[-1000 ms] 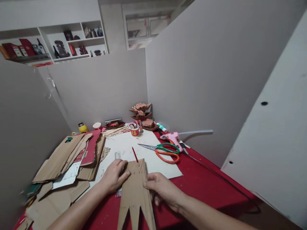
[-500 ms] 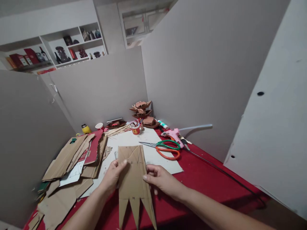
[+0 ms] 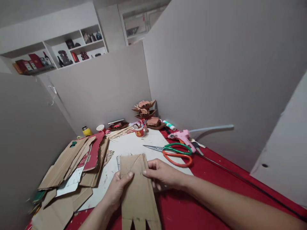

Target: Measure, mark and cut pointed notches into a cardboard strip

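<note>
A long piece of brown cardboard [image 3: 137,198] with pencil lines and pointed cuts at its near end is held up in front of me. My left hand [image 3: 117,188] grips its left edge, thumb on the front face. On the opposite edge, higher up, my right hand [image 3: 163,174] pinches it with the thumb in front and fingers behind. Just beyond my right hand lie scissors [image 3: 170,151] with one green and one orange handle, on a white board [image 3: 124,143]. The near tips of the cardboard are cut off by the bottom of the view.
Scrap cardboard [image 3: 64,163] is piled at the left. A pink glue gun [image 3: 183,139] with a black cord lies right of the scissors. Behind are thin sticks [image 3: 120,132], a red paper cup [image 3: 138,131] and brown model boats [image 3: 145,110]. Grey panels [image 3: 203,73] enclose the red-covered table [image 3: 206,195].
The cardboard is lower in view, its pointed end now partly out of frame. My right hand has moved up along its right edge. The view has shifted slightly.
</note>
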`<state>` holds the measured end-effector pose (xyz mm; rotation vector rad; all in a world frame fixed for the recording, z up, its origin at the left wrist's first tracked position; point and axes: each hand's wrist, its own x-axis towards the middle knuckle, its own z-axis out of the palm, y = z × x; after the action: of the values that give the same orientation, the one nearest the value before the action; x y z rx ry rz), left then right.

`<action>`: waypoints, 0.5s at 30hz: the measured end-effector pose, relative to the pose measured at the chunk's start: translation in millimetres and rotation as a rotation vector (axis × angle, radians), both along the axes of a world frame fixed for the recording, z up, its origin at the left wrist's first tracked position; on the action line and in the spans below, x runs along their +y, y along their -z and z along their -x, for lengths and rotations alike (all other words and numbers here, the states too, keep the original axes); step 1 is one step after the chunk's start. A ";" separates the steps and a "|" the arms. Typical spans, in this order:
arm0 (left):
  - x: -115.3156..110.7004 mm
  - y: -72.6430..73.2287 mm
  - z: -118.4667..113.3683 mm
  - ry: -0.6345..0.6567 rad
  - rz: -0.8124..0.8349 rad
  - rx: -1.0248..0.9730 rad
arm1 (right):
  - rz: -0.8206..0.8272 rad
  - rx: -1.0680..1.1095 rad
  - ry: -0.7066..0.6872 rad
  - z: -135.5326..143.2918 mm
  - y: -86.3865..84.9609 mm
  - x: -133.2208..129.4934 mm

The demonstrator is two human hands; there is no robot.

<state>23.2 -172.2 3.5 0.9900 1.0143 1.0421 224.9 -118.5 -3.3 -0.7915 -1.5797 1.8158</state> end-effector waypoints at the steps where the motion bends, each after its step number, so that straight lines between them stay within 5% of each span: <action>1: -1.2 2.7 -0.2 0.009 0.019 0.003 | 0.022 0.015 -0.011 -2.2 1.8 0.6; 8: -5.2 6.1 -0.1 0.024 0.111 -0.009 | 0.113 0.224 0.222 -17.4 0.0 24.5; 15: -2.4 -27.2 17.2 -0.099 0.066 -0.099 | 0.106 0.453 0.478 -35.8 -7.4 43.2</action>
<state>6.1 -174.6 30.7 0.8339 1.0179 1.1207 260.7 -75.3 4.0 -0.6710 -0.9193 1.5873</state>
